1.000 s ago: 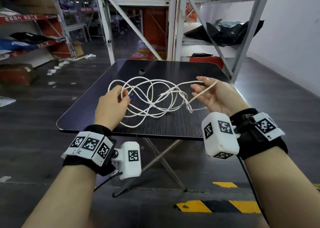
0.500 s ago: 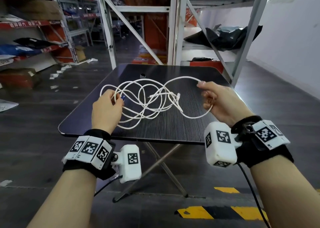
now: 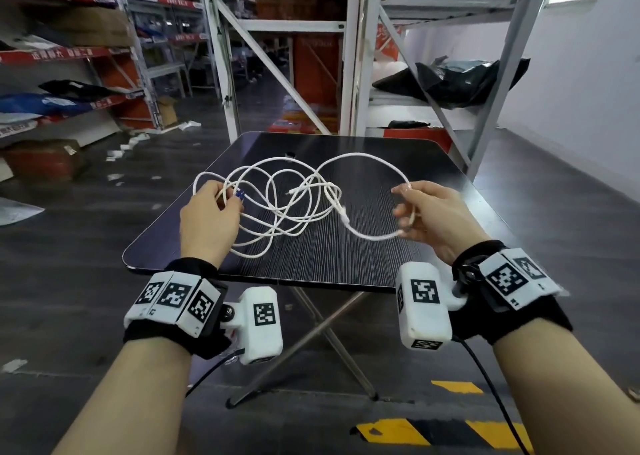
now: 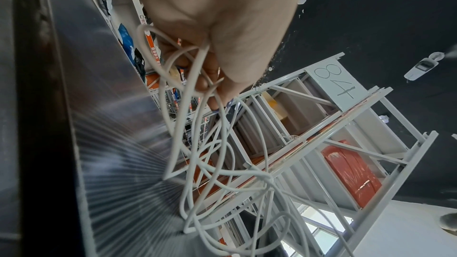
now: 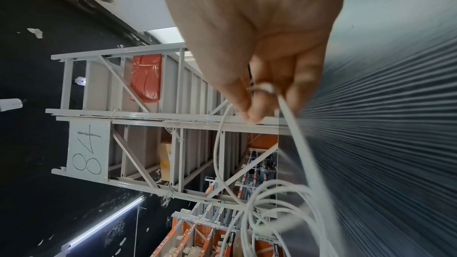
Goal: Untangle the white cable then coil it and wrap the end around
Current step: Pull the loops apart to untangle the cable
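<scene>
A long white cable [image 3: 294, 209] hangs in tangled loops between my two hands, just above the dark ribbed table [image 3: 329, 257]. My left hand [image 3: 211, 212] grips a bunch of several strands at the tangle's left side; the left wrist view shows the cable [image 4: 197, 144] running out from under its curled fingers [image 4: 210, 85]. My right hand [image 3: 426, 212] pinches one wide loop on the right, with the cable [image 5: 291, 124] passing between thumb and fingers [image 5: 257, 103]. A small knot [image 3: 343, 212] sits where that loop meets the tangle.
The table is a small folding one with crossed metal legs [image 3: 329, 337]. Grey steel shelving [image 3: 346, 56] stands right behind it, with black bags [image 3: 450, 80] on a shelf. Red racks [image 3: 52, 53] line the left. Yellow-black floor tape [image 3: 433, 434] lies below.
My right hand turned from palm-up and curled its fingers round the strand, drawing it into a wide loop on the right. The left hand kept its grip and barely moved.
</scene>
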